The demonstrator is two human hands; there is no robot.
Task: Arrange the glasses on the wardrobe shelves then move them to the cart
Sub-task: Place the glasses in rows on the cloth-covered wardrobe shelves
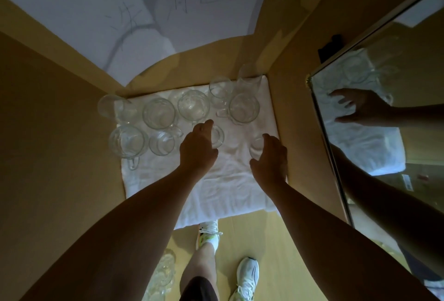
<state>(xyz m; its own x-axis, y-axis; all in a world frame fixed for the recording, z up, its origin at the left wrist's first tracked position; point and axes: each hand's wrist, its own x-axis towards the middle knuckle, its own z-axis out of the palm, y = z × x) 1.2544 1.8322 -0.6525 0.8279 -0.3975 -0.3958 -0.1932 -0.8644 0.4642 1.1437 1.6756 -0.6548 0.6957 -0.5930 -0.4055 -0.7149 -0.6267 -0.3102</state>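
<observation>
Several clear glass mugs stand on a white towel (230, 188) spread over the wardrobe shelf. My left hand (198, 147) grips a small glass (217, 136) in the middle of the towel, fingers curled round its rim. My right hand (270, 156) curls round another small glass (256, 148) near the towel's right side. Big handled mugs (159, 113) (193, 105) (244, 108) line the back row, with two more (127, 141) (162, 143) at the front left.
The wooden side walls (52, 120) of the wardrobe close in left and right. A white paper sheet (96, 12) with handwriting covers the back wall. A mirror door (374, 108) stands at the right. More glasses (165, 269) sit lower down by my legs.
</observation>
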